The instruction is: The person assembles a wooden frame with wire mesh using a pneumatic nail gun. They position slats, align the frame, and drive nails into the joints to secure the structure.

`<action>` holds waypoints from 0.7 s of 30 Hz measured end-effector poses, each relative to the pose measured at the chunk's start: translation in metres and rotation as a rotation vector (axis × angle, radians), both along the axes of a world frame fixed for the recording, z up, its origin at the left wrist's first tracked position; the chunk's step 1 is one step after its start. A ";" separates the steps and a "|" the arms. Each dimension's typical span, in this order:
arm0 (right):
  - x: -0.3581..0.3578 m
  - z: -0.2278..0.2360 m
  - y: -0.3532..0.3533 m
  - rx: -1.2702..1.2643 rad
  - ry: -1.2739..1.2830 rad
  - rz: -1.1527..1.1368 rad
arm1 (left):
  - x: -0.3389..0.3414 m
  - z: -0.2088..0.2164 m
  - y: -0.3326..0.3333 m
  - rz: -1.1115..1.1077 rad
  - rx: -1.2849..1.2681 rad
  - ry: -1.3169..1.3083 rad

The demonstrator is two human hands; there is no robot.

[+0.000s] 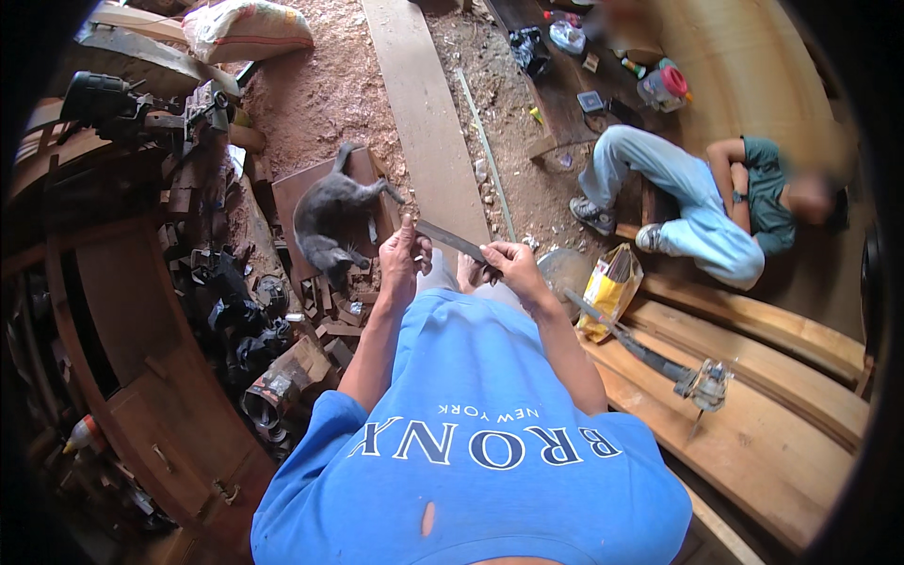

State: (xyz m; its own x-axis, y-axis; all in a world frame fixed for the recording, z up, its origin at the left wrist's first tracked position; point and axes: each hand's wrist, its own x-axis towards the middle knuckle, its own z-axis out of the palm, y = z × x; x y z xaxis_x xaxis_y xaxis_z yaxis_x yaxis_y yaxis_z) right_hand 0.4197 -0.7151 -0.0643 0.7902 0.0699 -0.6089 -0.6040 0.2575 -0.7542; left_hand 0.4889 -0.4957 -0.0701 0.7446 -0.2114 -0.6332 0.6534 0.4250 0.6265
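Note:
My two hands hold a flat, dark metal strip [452, 239] out in front of my body; its exact kind is unclear. My left hand [405, 252] is closed at its left end, with a small pale bit showing near the fingers. The other end lies in the pinched fingers of my right hand [515, 270]. The strip slopes slightly down toward the right. Just left of my left hand, a grey cat [330, 212] lies curled on a brown board [287, 193]. Part of a bare foot [469, 273] shows beneath the strip.
At right, a person [678, 198] in jeans reclines beside a large wooden panel [734, 66]. A yellow bag [607, 292] stands by stacked planks [744, 452], where a long-barred tool [702, 384] lies. Wood scraps and a brown cabinet door [169, 433] crowd the left. A long board [414, 94] crosses the floor ahead.

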 end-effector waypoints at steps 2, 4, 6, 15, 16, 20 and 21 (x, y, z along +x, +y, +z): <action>0.026 -0.001 0.001 0.007 0.027 0.046 | 0.015 -0.004 -0.010 -0.024 0.032 -0.092; 0.056 -0.004 0.009 -0.052 -0.001 0.128 | 0.033 -0.014 -0.019 -0.101 0.117 -0.167; 0.092 -0.007 0.016 -0.151 -0.078 0.234 | 0.052 -0.027 -0.024 -0.119 0.188 -0.227; 0.351 -0.004 0.039 -0.426 -0.057 0.743 | 0.242 -0.069 -0.025 0.210 0.030 0.037; 0.382 0.004 0.043 -0.370 -0.051 0.724 | 0.272 -0.063 -0.016 0.195 0.093 0.084; 0.510 0.029 0.055 -0.444 -0.168 0.865 | 0.407 -0.034 0.023 0.364 0.148 -0.017; 0.534 0.032 0.057 -0.371 -0.160 0.842 | 0.442 -0.030 0.034 0.385 0.201 -0.064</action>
